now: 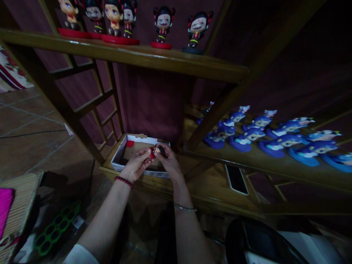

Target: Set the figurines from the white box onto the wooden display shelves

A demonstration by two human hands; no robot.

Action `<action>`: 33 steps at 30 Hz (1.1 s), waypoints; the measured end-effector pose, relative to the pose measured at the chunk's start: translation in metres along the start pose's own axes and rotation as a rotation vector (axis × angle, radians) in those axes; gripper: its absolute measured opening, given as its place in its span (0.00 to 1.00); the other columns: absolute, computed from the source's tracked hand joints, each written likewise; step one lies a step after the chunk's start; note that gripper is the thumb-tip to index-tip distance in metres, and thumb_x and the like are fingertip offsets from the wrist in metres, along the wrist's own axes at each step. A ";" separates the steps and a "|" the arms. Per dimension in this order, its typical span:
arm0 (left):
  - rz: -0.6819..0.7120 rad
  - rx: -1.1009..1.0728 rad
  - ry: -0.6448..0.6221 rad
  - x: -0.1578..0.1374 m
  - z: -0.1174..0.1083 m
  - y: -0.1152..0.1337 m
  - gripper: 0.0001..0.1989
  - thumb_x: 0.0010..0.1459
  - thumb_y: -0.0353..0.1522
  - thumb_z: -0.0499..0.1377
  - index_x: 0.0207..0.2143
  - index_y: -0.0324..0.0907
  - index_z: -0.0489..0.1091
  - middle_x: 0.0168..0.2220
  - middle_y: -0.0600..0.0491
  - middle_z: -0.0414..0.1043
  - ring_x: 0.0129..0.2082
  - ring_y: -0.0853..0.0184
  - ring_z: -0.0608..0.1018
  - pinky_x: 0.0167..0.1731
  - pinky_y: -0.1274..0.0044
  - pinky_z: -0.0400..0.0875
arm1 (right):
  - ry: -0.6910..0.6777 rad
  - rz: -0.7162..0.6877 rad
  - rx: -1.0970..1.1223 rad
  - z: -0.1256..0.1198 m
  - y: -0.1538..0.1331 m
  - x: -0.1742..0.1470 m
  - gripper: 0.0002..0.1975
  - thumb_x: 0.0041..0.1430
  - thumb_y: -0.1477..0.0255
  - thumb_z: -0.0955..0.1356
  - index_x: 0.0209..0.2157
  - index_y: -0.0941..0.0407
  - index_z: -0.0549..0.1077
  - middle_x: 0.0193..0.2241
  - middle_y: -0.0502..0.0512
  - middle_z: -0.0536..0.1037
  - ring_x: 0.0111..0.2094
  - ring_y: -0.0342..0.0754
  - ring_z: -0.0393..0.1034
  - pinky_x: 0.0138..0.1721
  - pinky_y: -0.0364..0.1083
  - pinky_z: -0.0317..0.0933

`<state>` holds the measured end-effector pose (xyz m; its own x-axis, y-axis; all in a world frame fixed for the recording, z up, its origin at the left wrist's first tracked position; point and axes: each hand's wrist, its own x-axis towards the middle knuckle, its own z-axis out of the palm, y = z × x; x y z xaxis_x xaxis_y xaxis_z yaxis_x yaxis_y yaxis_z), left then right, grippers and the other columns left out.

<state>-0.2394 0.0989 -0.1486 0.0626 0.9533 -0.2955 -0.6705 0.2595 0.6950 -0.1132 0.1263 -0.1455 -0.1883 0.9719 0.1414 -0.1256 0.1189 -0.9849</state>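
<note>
Both of my hands are together over an open cardboard box (pixel 118 157) on the low shelf. A small black-haired figurine (pixel 157 149) with a red base lies between them. My left hand (pixel 137 161) pinches the red base end, thumb on top. Around the figurine's head and body my right hand (pixel 169 161) is closed, and its fingers partly hide the figure. Inside the box, at its far left corner, lies a red disc (pixel 129 143).
Similar figurines (pixel 163 24) on red bases stand on the upper shelf (pixel 132 55). Rows of blue figurines (pixel 249 136) line the right shelf. A phone (pixel 236 179) lies on the lower board. On the floor at left is a green rack with round holes (pixel 56 227).
</note>
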 end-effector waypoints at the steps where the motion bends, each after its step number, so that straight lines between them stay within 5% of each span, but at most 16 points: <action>1: 0.005 -0.002 -0.011 0.000 0.000 0.000 0.06 0.50 0.26 0.59 0.34 0.36 0.70 0.26 0.52 0.72 0.22 0.76 0.73 0.24 0.85 0.68 | 0.003 0.008 0.003 -0.001 0.000 0.000 0.15 0.43 0.70 0.68 0.37 0.55 0.68 0.34 0.50 0.73 0.36 0.44 0.67 0.42 0.45 0.60; 18: 0.049 -0.009 -0.011 -0.003 0.003 0.001 0.14 0.48 0.20 0.58 0.39 0.38 0.70 0.35 0.50 0.73 0.31 0.74 0.75 0.35 0.81 0.70 | 0.048 0.035 0.011 -0.001 0.001 0.001 0.17 0.42 0.68 0.69 0.37 0.56 0.68 0.34 0.51 0.73 0.36 0.45 0.67 0.42 0.46 0.60; 33: -0.004 -0.027 0.053 -0.004 0.005 0.002 0.04 0.53 0.27 0.57 0.32 0.35 0.69 0.23 0.52 0.70 0.21 0.76 0.73 0.22 0.86 0.69 | -0.026 -0.013 -0.048 -0.004 0.001 0.000 0.15 0.45 0.71 0.67 0.38 0.53 0.69 0.36 0.49 0.72 0.36 0.44 0.66 0.41 0.44 0.60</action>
<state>-0.2375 0.0965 -0.1429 0.0264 0.9427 -0.3326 -0.6900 0.2579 0.6763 -0.1098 0.1272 -0.1468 -0.2122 0.9646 0.1564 -0.0813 0.1421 -0.9865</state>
